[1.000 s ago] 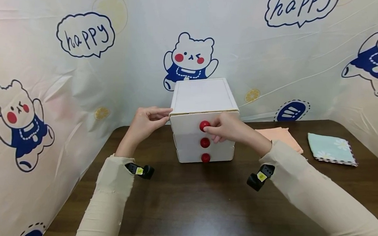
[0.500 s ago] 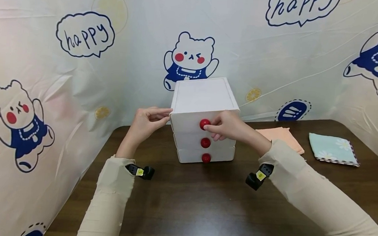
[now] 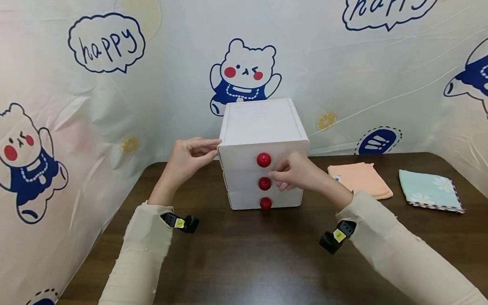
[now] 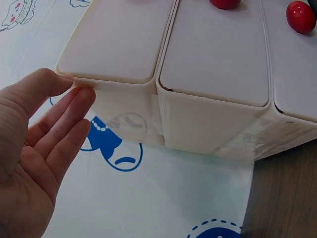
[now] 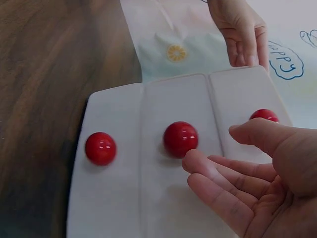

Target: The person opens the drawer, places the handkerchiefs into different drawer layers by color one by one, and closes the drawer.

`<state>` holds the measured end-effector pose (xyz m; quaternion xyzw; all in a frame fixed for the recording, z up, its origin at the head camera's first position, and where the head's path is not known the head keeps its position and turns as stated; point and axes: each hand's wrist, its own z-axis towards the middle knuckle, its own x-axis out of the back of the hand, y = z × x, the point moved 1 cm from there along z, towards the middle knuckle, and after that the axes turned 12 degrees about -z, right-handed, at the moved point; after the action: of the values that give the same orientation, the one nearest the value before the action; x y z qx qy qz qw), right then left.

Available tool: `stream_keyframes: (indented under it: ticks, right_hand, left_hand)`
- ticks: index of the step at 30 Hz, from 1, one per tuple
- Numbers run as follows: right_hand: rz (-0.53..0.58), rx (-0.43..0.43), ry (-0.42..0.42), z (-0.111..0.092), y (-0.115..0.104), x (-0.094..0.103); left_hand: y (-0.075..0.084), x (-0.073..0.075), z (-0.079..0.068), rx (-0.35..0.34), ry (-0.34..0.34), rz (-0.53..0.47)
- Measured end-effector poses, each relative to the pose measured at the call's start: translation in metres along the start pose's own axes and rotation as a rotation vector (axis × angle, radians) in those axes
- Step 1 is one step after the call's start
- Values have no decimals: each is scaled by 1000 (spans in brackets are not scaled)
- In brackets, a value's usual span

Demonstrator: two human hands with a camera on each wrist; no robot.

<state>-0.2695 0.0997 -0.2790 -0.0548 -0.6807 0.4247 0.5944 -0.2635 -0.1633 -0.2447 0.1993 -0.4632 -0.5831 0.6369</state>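
In the head view a white chest of drawers [image 3: 267, 121] stands on the table, its three stacked drawers flush. Each front carries a round red knob: the top knob [image 3: 263, 160], the middle knob [image 3: 264, 183] and the bottom knob [image 3: 265, 203]. My left hand [image 3: 189, 161] touches the chest's upper left front corner, thumb and fingers extended, as the left wrist view also shows. Nothing is in my right hand [image 3: 295, 172], which hovers before the drawer fronts. In the right wrist view its loosely bent fingers [image 5: 218, 193] come close to the middle knob.
To the right of the chest lie a folded peach cloth [image 3: 361, 179] and a folded light-green cloth [image 3: 430, 191] with flowers and a checked edge. A printed curtain [image 3: 181, 74] hangs right behind the chest. The brown table [image 3: 237, 268] extends toward me.
The top drawer's front has gone in, closing the thin gap under the chest's top. My right hand has let go of the top knob and moved slightly right and down. My left hand stays put.
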Motion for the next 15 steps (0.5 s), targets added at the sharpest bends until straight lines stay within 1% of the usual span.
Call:
stream_keyframes:
  ticks: [8,15]
  right_hand:
    - [52,-62,-35,1,16,-17]
    - [66,-103,-60,3,21,-26]
  left_hand:
    - [-1,0,-1,-7,6,4]
    - [0,-1,-1,0,7,17]
